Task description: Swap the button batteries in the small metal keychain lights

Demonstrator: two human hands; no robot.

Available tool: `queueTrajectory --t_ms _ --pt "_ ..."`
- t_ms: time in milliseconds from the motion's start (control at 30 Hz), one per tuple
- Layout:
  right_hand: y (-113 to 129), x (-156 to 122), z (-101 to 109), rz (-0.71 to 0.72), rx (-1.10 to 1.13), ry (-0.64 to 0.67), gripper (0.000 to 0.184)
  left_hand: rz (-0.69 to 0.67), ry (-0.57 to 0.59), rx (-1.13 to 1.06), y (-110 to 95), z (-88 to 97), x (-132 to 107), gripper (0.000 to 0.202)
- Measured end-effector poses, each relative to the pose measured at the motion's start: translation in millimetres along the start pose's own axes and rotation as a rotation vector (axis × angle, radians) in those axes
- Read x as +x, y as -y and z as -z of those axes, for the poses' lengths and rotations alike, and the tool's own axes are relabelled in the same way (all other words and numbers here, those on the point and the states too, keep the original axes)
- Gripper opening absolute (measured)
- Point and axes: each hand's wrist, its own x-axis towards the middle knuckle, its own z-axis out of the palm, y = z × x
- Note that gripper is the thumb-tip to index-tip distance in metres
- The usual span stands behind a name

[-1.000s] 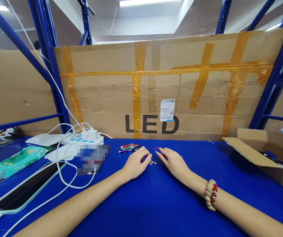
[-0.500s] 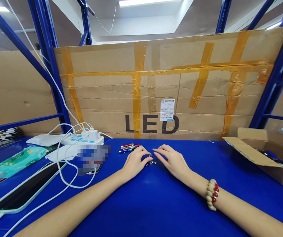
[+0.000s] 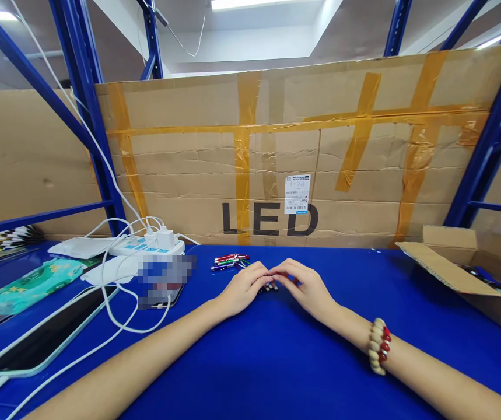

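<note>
- The left hand point(image 3: 242, 290) and right hand point(image 3: 306, 287) meet at the fingertips, in the centre of the frame, just below the middle.
- Both have curled fingers with thumbs near the forefingers; whether either pinches anything cannot be told, since the fingers cover the spot.
- Small shiny pieces point(image 3: 271, 287) lie on the blue desk point(image 3: 254, 361) right below the joined fingertips, partly hidden.
- Slim coloured tubes point(image 3: 231, 259), red, green and blue, lie together just beyond the left hand.
- A beaded bracelet point(image 3: 377, 347) circles the right wrist, lower right.
- An open cardboard box point(image 3: 445, 269) sits at the right edge.
</note>
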Motion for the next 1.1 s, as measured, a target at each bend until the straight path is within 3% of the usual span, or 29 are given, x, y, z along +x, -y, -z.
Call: queueTrajectory --t_ms 233,467,567,700,833,967,1100 --pt "-1 2 0 -0.212 0.059 -0.034 0.013 0.017 0.011 -0.024 -1 1.2 0 0.026" --pt "-1 1 -3 -0.243 0.072 0.026 0.015 0.028 0.024 0.051 2 -0.7 0 0.025" --pt "-3 1 -2 -0.248 -0.057 0.04 0.014 0.081 0.008 0.138 0 -1.8 0 0.016" --pt "-7 0 2 -0.219 -0.334 0.146 0.013 0.202 -0.078 0.275 -1 -3.4 -1 0.026" --pt "-9 -1 4 -0.202 -0.55 0.212 0.013 0.316 -0.145 0.406 2 -4.0 -3 0.012" --pt "-11 -1 4 -0.214 -0.599 0.204 0.012 0.376 -0.114 0.483 3 -3.7 -3 0.021" --pt "-12 -2 4 -0.216 -0.617 0.189 0.011 0.4 -0.152 0.532 4 -1.9 -4 0.024"
